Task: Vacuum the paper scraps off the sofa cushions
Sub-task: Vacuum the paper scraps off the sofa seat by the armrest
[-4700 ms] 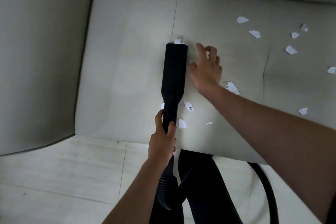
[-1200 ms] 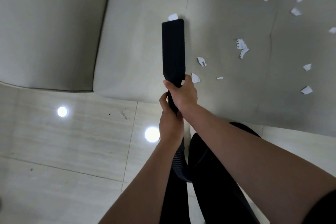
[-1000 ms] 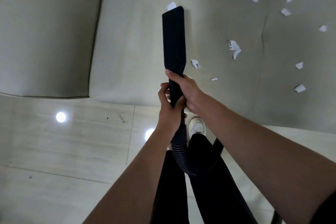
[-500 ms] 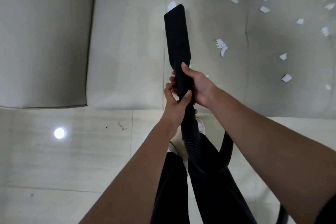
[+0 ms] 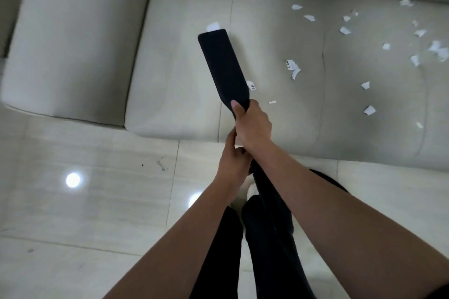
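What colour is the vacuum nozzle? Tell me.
Black. The nozzle shows best in the head view.

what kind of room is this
Most likely a living room in a home. There is a pale cushioned sofa with a wide armrest, a glossy tiled floor, and a black vacuum nozzle working over scattered paper scraps.

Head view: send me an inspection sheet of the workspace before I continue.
Surface: pale seamed sofa cushion.
Job's things: vacuum nozzle angled across cushion, tip beside one paper scrap; more scraps scattered rightward.
Clutter: dark specks on floor.
Hands: right hand grips nozzle neck; left hand grips just below.
Cables: black hose drops from hands toward floor.
Surroundings: armrest at left, glossy tiles.
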